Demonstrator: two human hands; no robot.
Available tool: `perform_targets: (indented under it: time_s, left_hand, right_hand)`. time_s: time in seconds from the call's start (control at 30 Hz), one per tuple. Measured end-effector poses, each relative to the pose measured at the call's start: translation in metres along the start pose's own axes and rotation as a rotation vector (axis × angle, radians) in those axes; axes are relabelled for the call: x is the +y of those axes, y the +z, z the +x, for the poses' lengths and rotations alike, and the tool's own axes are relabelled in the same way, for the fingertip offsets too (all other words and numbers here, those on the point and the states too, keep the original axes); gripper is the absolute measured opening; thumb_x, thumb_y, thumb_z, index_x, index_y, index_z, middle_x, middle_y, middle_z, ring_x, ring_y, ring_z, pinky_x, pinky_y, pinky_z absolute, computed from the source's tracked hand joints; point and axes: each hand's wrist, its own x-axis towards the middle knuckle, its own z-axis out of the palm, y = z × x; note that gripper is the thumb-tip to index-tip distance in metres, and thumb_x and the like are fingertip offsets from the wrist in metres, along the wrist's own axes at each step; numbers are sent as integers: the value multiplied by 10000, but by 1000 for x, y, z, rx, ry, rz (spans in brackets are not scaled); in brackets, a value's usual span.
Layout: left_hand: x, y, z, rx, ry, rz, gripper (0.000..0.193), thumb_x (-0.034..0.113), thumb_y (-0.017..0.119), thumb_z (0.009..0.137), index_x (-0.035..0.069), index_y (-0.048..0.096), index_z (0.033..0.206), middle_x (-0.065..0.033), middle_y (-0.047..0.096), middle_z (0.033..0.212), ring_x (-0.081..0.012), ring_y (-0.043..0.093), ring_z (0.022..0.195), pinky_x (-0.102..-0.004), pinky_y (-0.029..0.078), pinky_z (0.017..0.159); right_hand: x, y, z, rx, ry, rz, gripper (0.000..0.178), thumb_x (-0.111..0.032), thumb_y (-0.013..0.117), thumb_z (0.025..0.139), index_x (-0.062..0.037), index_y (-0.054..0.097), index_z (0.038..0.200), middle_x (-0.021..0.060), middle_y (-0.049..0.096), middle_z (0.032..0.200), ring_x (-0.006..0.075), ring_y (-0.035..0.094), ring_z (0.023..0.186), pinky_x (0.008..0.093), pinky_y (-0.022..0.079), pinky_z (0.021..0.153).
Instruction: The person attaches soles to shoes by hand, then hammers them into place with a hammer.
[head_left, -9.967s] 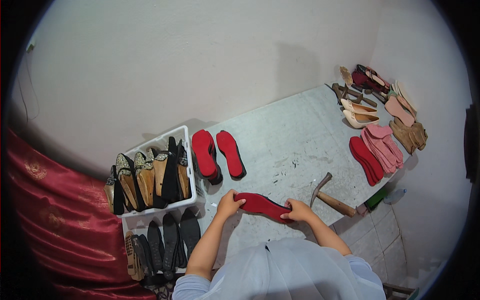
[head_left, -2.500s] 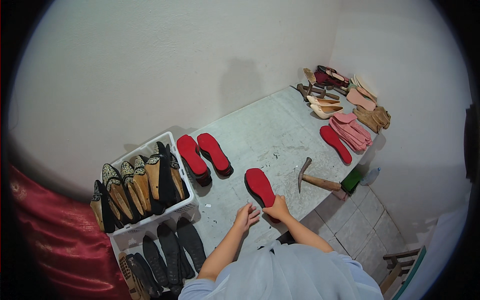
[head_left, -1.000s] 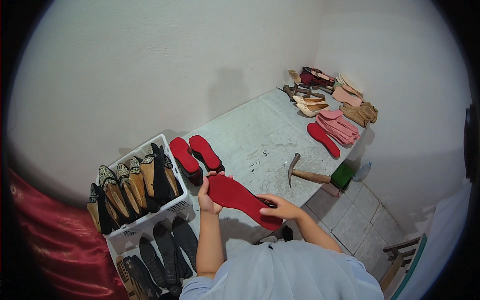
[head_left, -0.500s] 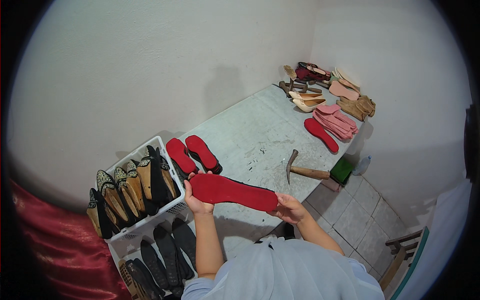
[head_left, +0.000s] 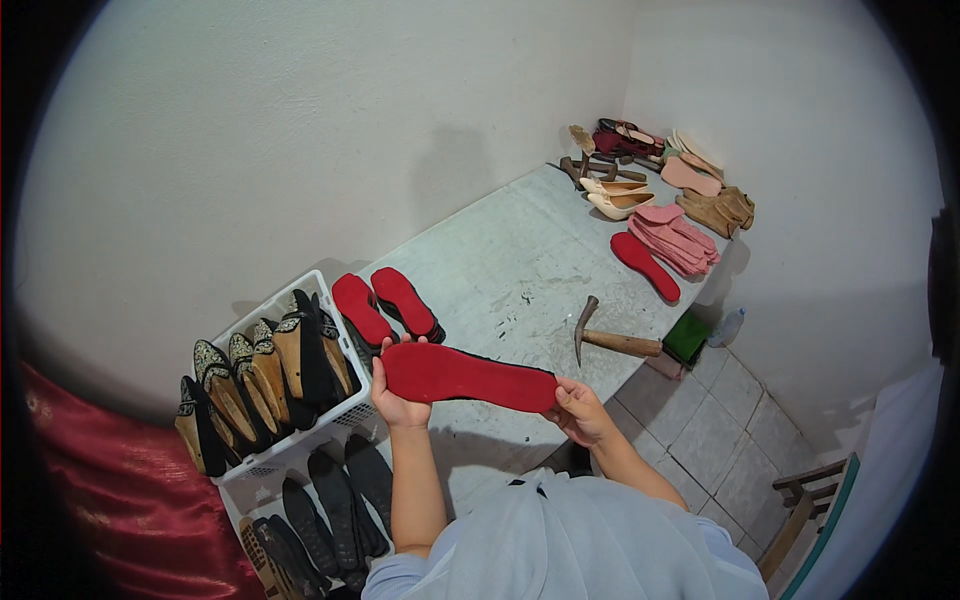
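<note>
A red insole with a dark edge is held up over the near side of the table, lying roughly crosswise. My left hand is closed on its wider left end, fingertips showing along the far edge. The narrower right end is pinched by my right hand, thumb near the upper face. Just beyond my left hand lie two stacks of red-topped insoles, the left stack and the right stack. A hammer with a wooden handle rests to the right of the held insole.
A white basket holds several patterned slip-on shoes, with black soles below it. Along the table's far right are another red insole, pink insoles, cream shoes and more hammers. A wooden chair stands at lower right.
The held insole has shifted very slightly to the right with both hands still on it. The surrounding view has barely moved, and the table items stay in place.
</note>
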Motion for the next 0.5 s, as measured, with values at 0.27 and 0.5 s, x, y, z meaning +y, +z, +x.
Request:
perform_targets:
  time_s: [0.27,0.5]
  left_hand:
    - [15,2,-1,18,-164,405,439,224,537,926,6,461,1299,-167,567,1222,-288,540,1151,-443,416,997]
    - [28,-39,0,47,-542,1291,286,111,691,819,-36,654,1061,-60,670,902,-138,621,806,-287,500,762]
  right_hand:
    - [-2,-17,-3,212,-118,-265,418,-239,592,919,28,514,1231,62,642,1043,107,622,845,244,507,754]
    - [-2,-66,6,345,41,-507,392,-175,562,921,16,494,1257,84,617,1078,118,591,949,251,490,806]
